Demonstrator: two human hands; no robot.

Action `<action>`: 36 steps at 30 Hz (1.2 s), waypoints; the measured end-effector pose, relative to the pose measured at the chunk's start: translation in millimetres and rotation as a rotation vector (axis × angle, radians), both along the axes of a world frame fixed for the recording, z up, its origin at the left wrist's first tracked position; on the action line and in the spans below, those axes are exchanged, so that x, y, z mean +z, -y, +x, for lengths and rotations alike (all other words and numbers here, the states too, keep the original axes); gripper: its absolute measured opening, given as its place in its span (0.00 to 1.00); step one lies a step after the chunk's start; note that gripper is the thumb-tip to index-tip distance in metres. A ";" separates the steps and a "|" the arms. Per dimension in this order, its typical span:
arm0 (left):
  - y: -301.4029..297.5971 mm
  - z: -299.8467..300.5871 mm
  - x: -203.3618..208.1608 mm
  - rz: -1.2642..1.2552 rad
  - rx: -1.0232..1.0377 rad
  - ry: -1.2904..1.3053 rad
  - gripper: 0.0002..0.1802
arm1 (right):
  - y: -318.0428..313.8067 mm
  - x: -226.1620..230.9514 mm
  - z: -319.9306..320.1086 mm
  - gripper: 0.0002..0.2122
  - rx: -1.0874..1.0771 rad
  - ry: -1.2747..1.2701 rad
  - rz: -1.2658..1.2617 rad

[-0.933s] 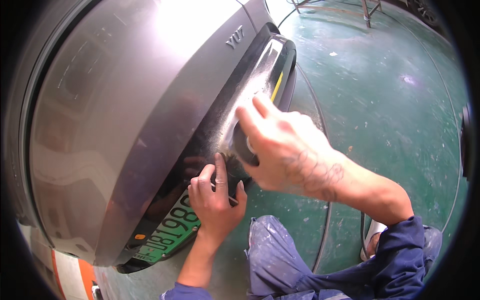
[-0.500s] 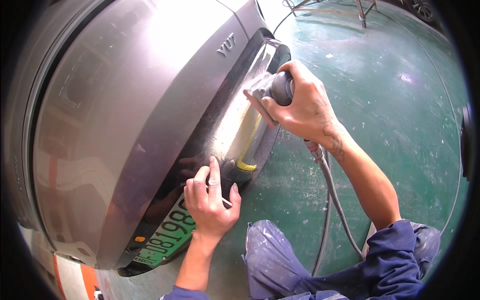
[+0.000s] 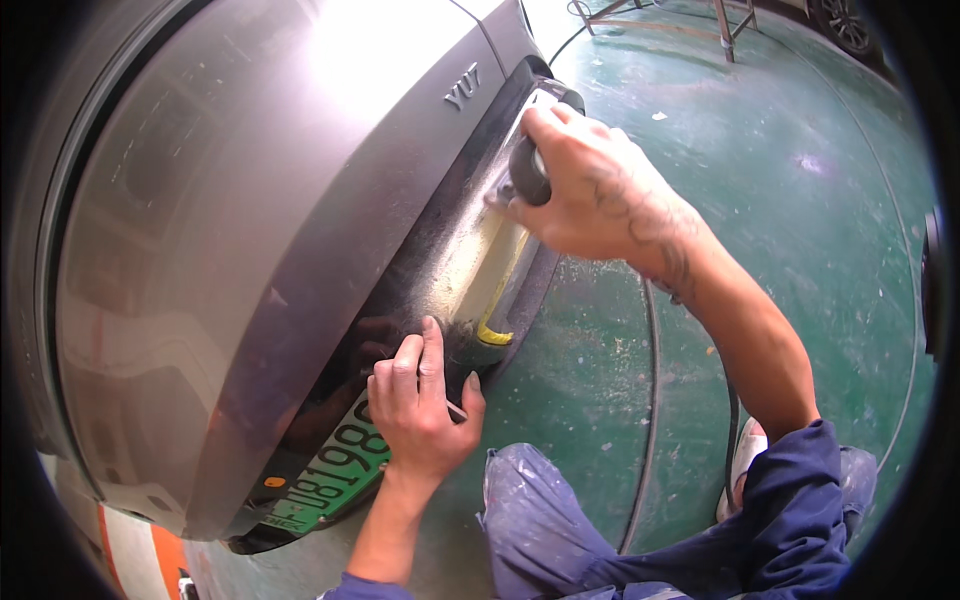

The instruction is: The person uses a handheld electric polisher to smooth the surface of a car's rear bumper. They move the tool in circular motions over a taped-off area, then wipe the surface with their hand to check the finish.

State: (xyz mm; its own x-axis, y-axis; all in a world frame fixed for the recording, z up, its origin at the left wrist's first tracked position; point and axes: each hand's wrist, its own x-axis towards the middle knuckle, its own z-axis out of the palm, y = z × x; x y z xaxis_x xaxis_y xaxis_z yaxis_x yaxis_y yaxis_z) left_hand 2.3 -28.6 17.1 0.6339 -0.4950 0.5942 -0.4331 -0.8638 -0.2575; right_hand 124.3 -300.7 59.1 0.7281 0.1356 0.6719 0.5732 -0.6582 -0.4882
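In the head view, grips a dark, rounded sander [image 3: 528, 172] in the right hand [image 3: 597, 188], clamped around the body with the fingers bent over the upper side. Holds it over the upper part of a black panel [image 3: 408, 272] across the back of a grey car [image 3: 210, 260], at the shiny scuffed patch [image 3: 452, 268]. Cannot tell whether pad and patch meet, with the underside hidden and the thumb side blurred.

Lays the left hand [image 3: 415, 395] lower on the same panel, beside the green number plate [image 3: 322, 492], well apart from the sander and from the other hand. Stretches the forefinger forward, with the tip at the lower end of the scuffed patch, the other fingers slightly bent and the thumb spread out to the right.

Slants the right forearm [image 3: 745, 320] up and to the left from a blue sleeve [image 3: 800, 490], bent at the elbow. Raises the left forearm [image 3: 390, 530] more steeply from the lower edge, leaning a little to the right.

Shows yellow tape [image 3: 493, 337] between the hands, along the right side of the patch, and a hose [image 3: 652, 390] on the green floor [image 3: 790, 230], beyond the car.
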 end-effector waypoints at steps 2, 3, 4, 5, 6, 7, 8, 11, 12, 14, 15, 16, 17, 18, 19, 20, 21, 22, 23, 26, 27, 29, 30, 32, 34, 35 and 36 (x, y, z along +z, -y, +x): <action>1.6 0.4 0.0 0.000 0.006 -0.001 0.39 | 3.5 0.8 4.3 0.22 0.008 0.029 -0.007; -0.5 -0.5 -0.6 0.003 0.014 0.002 0.39 | -3.9 -1.1 -2.1 0.22 0.064 0.014 0.030; -2.3 -1.1 -0.9 0.006 0.022 0.004 0.39 | -9.7 0.6 -9.2 0.21 0.076 -0.021 -0.005; -5.9 -1.8 -1.6 0.006 0.026 0.002 0.39 | -16.6 5.4 -19.0 0.21 0.086 -0.060 -0.044; -9.3 -2.9 -1.8 0.006 0.032 0.000 0.39 | -23.0 5.8 -25.4 0.21 0.120 -0.060 -0.050; -12.7 -3.8 -2.2 0.008 0.038 -0.003 0.39 | -25.8 4.5 -23.6 0.21 0.106 -0.048 -0.057; -11.7 -3.9 -2.4 0.006 0.031 -0.004 0.39 | -22.5 5.4 -22.1 0.21 0.082 -0.034 -0.068; -6.9 -3.1 -1.7 0.003 0.015 -0.005 0.39 | -10.2 0.7 -3.1 0.19 0.008 0.006 0.008; -3.9 -2.7 -1.0 0.001 0.010 -0.005 0.39 | -6.2 1.7 -2.2 0.20 0.018 -0.016 0.010; -3.4 -2.9 0.4 0.004 0.016 0.001 0.39 | -7.6 2.6 -5.9 0.20 0.035 -0.011 -0.030; -7.0 -3.5 -0.5 0.001 0.020 0.003 0.39 | -14.6 3.0 -15.6 0.21 0.035 0.015 -0.079; -10.4 -4.2 -1.2 -0.003 0.025 0.006 0.39 | -23.5 8.3 -24.8 0.21 0.069 -0.084 -0.086; -12.9 -4.4 -2.0 -0.003 0.022 0.008 0.39 | -27.4 10.0 -34.0 0.20 0.110 -0.099 -0.072; -15.5 -4.8 -2.7 -0.002 0.020 0.010 0.39 | -28.5 8.5 -33.3 0.20 0.096 -0.077 -0.066; -18.0 -4.9 -3.4 -0.001 0.019 0.012 0.38 | -28.7 5.3 -31.1 0.20 0.084 -0.055 -0.059; -16.4 -4.7 -4.0 -0.006 0.012 0.006 0.38 | -22.3 -1.1 -21.7 0.22 0.051 0.004 -0.038; -13.4 -4.4 -3.5 -0.007 0.011 0.000 0.39 | -15.5 -4.5 -10.5 0.24 0.025 0.064 -0.013; -10.6 -4.0 -3.3 -0.007 0.010 -0.005 0.39 | -10.8 -5.9 -6.8 0.25 -0.012 0.053 0.030; -9.8 -3.3 -2.8 0.003 0.017 0.016 0.38 | -6.9 -4.9 -2.0 0.26 -0.046 0.029 -0.015; -10.5 -1.2 -3.1 0.020 0.025 0.066 0.37 | -14.1 -3.5 -12.8 0.25 0.046 -0.008 0.014; -15.3 -1.6 -5.1 0.019 0.025 0.070 0.36 | -23.4 -2.4 -19.6 0.25 0.042 0.030 -0.039; -19.6 -2.0 -6.5 0.020 0.023 0.074 0.36 | -28.8 3.9 -29.1 0.20 0.067 -0.008 -0.048; -20.0 -1.8 -6.6 0.022 0.020 0.074 0.36 | -26.1 2.2 -25.2 0.20 0.063 0.015 -0.043; -18.2 -1.7 -6.0 0.023 0.016 0.071 0.36 | -23.0 -0.4 -6.8 0.19 0.084 -0.041 0.046; -13.4 -1.6 -4.5 0.019 0.014 0.065 0.36 | -12.5 -1.1 -5.6 0.20 0.034 -0.004 0.024; -14.6 -2.5 -4.5 0.010 0.015 0.047 0.37 | -13.6 0.2 -5.3 0.20 0.052 -0.013 0.029; -16.4 -4.1 -4.8 0.001 0.016 0.029 0.37 | -16.0 1.8 -9.4 0.21 0.047 -0.026 -0.026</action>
State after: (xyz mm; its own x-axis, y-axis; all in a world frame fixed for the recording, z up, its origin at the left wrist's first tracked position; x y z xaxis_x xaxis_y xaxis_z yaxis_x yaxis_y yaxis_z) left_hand -1.8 -12.1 12.3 0.6238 -0.4858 0.6122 -0.4117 -0.8701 -0.2710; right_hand 114.9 -284.7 60.9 0.7377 0.1872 0.6487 0.5910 -0.6436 -0.4863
